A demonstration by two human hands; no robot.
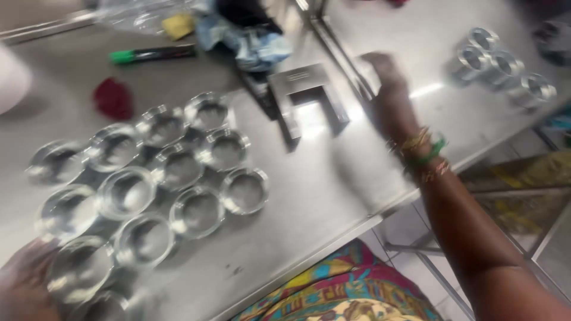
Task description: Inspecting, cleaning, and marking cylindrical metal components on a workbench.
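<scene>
Head view, motion-blurred. The right hand (386, 74) is stretched out across the gap between the two steel tables, palm down, fingers loosely spread, nothing gripped; it is placed just right of a square-cut metal U-block (309, 98) and well short of the four metal rings (502, 62) clustered on the far table (428, 35). Coloured bangles (423, 150) are worn at that wrist. The left hand (24, 279) is seen only as a blur at the lower left corner, at the edge of the nearest ring in the big cluster; whether that ring is touched or grasped cannot be told. That cluster of short hollow metal rings (154, 184) is laid open-end up in rough rows on the near steel table (309, 196), rings packed touching or nearly touching. Behind the cluster a crumpled red cloth (113, 98) is seen, and further back a marker with a green cap (151, 54). A heap of blue cloth and clear plastic (250, 35) is piled at the back edge, just beyond the U-block. A bright patterned garment (351, 291) is visible below the table edge.
</scene>
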